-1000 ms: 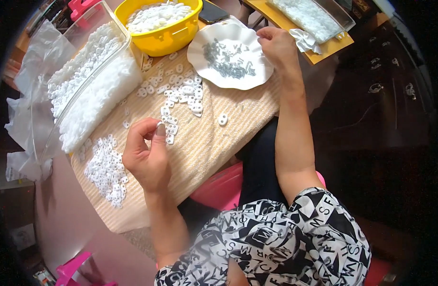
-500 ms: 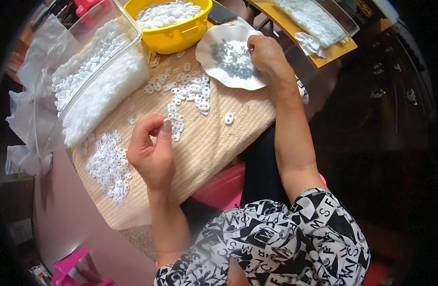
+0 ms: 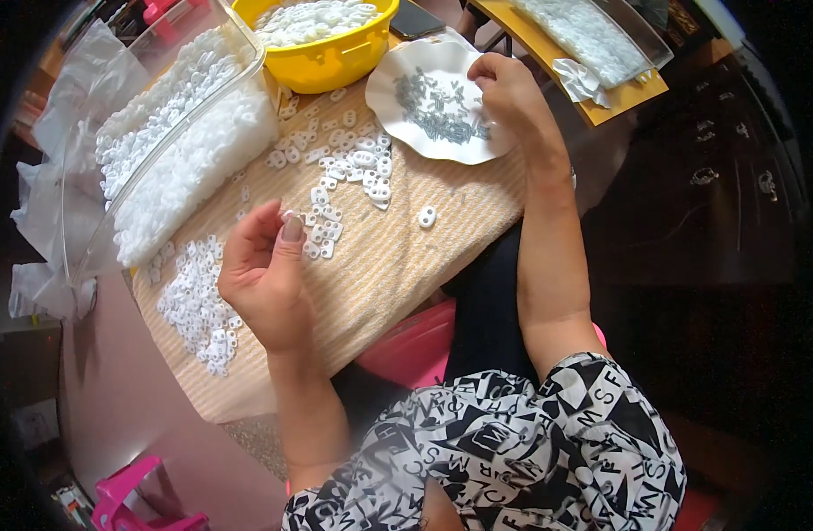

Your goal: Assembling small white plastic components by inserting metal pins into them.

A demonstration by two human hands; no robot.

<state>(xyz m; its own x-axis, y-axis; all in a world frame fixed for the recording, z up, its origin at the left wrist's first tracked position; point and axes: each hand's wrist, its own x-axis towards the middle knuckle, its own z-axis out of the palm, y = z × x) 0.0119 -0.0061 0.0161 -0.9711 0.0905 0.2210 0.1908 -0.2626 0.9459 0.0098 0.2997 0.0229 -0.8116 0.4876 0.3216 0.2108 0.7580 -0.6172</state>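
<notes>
My left hand [image 3: 263,274] is raised over a beige striped cloth [image 3: 398,265], pinching a small white plastic piece [image 3: 287,215] between thumb and fingertips. Loose white pieces [image 3: 349,173] lie scattered on the cloth just beyond it, and one lone piece [image 3: 427,217] lies apart to the right. My right hand [image 3: 511,88] rests on the rim of a white wavy-edged dish [image 3: 398,75] holding small grey metal parts [image 3: 437,106], fingers curled into them. Whether it holds one is hidden.
A clear plastic bin [image 3: 172,133] full of white pieces stands at the left. A yellow bowl [image 3: 322,40] of white pieces sits at the top. A pile of white pieces [image 3: 199,305] lies lower left. An orange tray [image 3: 592,53] with a clear bag is at upper right.
My right hand has moved from the dish's far edge onto the grey metal parts. My left hand has lifted slightly and keeps its pinch on the white piece.
</notes>
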